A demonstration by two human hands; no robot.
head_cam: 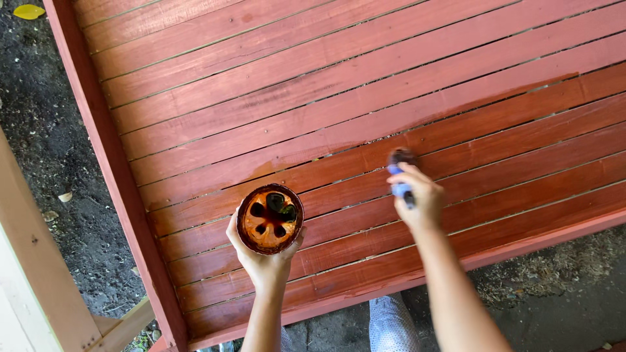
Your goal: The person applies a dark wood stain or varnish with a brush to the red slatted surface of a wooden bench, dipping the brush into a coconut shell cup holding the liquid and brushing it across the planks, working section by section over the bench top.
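Note:
My left hand (261, 257) holds a small round bowl (269, 218) from below; orange-brown stain coats its inside and shows dark blotches. My right hand (420, 202) grips a brush with a blue handle (399, 186), its dark head (403, 156) pressed against a slat of the red-brown wooden slatted panel (313, 85). The slats around and below the brush look darker and glossy with wet stain. The upper slats are paler and matt.
The panel's thick frame (111, 169) runs along its left and lower edges. Dark soil (59, 163) with a yellow leaf (29, 11) lies to the left. A pale wooden post (36, 274) stands at lower left. Wood debris (548, 274) is scattered at lower right.

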